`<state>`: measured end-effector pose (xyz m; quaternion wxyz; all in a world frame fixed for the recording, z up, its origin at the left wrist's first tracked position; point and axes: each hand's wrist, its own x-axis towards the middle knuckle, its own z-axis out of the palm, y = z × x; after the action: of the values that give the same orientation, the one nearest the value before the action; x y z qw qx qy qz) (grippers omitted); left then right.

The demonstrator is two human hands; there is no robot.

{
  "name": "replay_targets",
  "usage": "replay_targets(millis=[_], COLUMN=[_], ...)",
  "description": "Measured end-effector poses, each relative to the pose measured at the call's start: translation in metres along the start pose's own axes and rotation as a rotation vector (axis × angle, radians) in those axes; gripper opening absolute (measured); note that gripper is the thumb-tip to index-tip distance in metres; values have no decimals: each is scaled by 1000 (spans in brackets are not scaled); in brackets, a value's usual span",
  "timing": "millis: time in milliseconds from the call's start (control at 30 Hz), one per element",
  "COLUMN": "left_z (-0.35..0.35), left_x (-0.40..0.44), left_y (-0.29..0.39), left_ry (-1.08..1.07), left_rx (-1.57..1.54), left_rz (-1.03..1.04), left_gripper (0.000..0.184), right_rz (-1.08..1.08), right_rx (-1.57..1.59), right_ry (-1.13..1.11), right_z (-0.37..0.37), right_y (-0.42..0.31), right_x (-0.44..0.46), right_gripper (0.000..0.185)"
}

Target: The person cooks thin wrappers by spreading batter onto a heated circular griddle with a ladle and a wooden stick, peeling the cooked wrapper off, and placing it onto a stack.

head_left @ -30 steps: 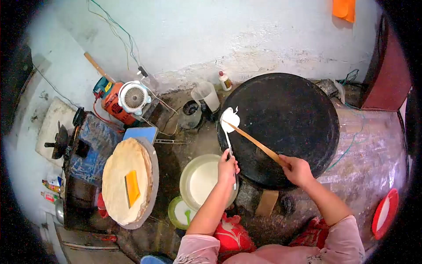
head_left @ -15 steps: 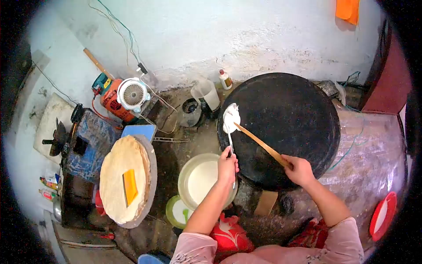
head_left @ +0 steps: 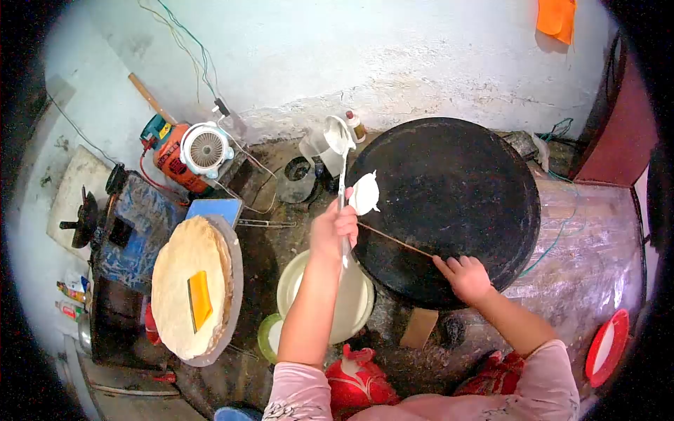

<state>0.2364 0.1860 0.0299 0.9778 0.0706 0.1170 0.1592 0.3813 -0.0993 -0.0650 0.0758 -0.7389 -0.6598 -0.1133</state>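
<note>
My left hand (head_left: 333,230) is closed around the handle of a metal ladle (head_left: 338,135), whose bowl is raised past the left edge of a big round black griddle (head_left: 456,196). A patch of white batter (head_left: 365,194) lies on the griddle's left side. In my right hand (head_left: 466,278) is a thin wooden spatula (head_left: 399,241), turned edge-on over the griddle, its far end close to the batter. Whether that end touches the batter I cannot tell. Below my left forearm stands a large bowl (head_left: 369,309) of white batter, partly hidden by the arm.
On the left, a stack of round flatbreads (head_left: 175,281) carries a yellow scraper (head_left: 200,300). Behind it are an orange gas cylinder (head_left: 170,158) and a white blower (head_left: 207,151). A green bowl (head_left: 267,344) stands near the batter bowl, and a red basin (head_left: 609,347) lies far right.
The ladle has lifted away from the batter, moving up and left with my left hand. The wooden spatula has turned from its flat side to its edge and dropped lower. The batter stays on the griddle.
</note>
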Motion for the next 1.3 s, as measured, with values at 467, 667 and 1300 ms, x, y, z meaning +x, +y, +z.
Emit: replay_targets(millis=[467, 667, 1300], left_z=[-15, -68, -145], left_x=[-110, -180, -236], left_y=[-13, -23, -52], left_ry=[-126, 268, 489], left_rx=[-318, -354, -637], left_rz=[-51, 93, 172], left_gripper=[45, 37, 34], right_rz=[375, 464, 671], right_rx=[610, 407, 455], right_ry=[87, 130, 113], right_z=[14, 11, 18], right_y=[-24, 1, 25], right_x=[66, 89, 101], right_gripper=[38, 37, 40])
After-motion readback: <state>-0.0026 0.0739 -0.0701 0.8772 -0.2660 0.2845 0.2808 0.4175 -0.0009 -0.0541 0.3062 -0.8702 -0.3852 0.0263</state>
